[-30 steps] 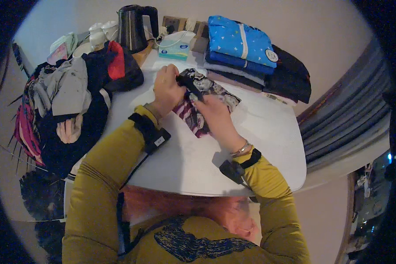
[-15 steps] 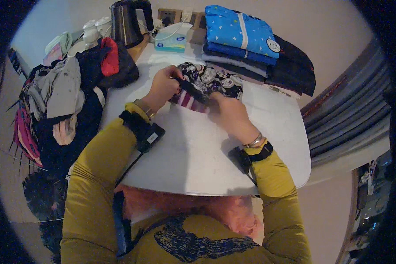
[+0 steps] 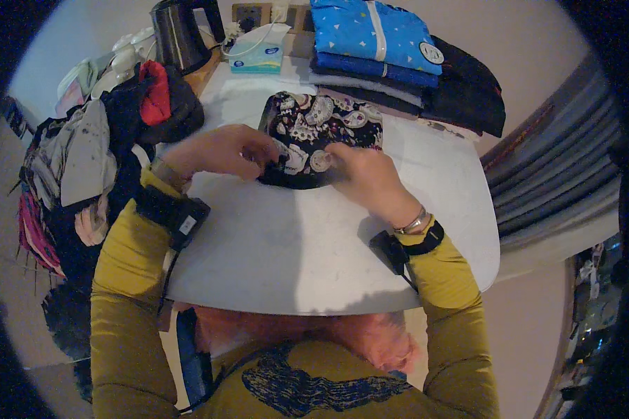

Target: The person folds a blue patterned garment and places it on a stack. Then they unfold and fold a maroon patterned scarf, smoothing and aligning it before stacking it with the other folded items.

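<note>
A dark patterned garment (image 3: 328, 129) with pale shapes lies folded on the white table (image 3: 293, 258). My left hand (image 3: 220, 150) pinches its near left edge. My right hand (image 3: 367, 178) grips its near right edge, fingers closed on the cloth. Both forearms wear mustard-yellow sleeves with black wrist bands.
A stack of folded clothes (image 3: 391, 49), blue on top and dark below, sits at the table's far right. A tissue box (image 3: 258, 52) and a black kettle (image 3: 178, 31) stand at the back. A heap of unfolded clothes (image 3: 98, 153) lies to the left.
The garment has been spread flatter and wider on the table. Both hands have shifted nearer to me, along its near edge.
</note>
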`<state>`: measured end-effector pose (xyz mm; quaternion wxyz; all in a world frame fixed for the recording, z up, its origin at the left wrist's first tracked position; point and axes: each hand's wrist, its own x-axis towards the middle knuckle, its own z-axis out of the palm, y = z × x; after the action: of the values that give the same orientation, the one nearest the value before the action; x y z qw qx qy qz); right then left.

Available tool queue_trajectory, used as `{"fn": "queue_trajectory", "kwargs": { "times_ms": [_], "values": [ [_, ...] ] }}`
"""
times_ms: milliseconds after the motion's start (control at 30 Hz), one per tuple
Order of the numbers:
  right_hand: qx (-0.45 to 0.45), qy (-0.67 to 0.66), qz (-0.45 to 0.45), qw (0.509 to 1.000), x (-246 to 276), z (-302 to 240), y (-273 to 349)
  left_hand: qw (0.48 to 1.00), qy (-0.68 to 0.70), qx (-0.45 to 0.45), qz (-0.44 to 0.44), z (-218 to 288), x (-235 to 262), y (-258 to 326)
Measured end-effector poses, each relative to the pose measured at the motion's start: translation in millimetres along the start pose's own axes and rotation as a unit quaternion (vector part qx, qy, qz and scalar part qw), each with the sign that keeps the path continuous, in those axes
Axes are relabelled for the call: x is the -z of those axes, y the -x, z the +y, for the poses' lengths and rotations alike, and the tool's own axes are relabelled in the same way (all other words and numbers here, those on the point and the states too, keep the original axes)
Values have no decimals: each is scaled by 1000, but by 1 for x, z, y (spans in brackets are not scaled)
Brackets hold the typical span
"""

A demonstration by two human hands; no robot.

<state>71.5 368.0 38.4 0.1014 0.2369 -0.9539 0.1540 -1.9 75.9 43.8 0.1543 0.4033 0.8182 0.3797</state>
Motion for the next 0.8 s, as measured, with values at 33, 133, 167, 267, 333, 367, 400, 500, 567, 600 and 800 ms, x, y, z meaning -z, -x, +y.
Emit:
{"fn": "queue_trajectory", "kwargs": {
  "times_ms": [33,133,167,267,333,367,400,500,567,600,800],
  "values": [
    [-11,-55,-45,997,13,-5,-2,997,44,61,27,8,5,3],
    [-90,-196,-13,976,30,5,-14,973,100,122,172,6,6,-4],
    [-126,-237,25,963,32,15,-19,966,102,122,206,0,1,-13],
    [-214,-113,206,948,29,65,-23,954,62,107,271,-31,-12,-43],
    [-226,-168,218,934,-5,113,-17,951,25,103,289,-18,-25,-62],
    [-232,-197,222,927,-15,126,-15,946,49,96,306,-20,-30,-69],
    [-246,-266,200,910,-11,110,-18,941,71,83,320,-22,-32,-71],
    [-277,-341,141,887,-6,92,-25,932,144,60,326,-23,-33,-77],
    [-286,-484,129,817,2,78,-17,931,202,80,292,-28,-31,-78],
    [-284,-554,118,774,5,68,-17,940,212,49,263,-48,-28,-74],
    [-286,-548,-7,786,5,118,-15,987,-57,-51,141,-60,-9,-50]
  ]
}}
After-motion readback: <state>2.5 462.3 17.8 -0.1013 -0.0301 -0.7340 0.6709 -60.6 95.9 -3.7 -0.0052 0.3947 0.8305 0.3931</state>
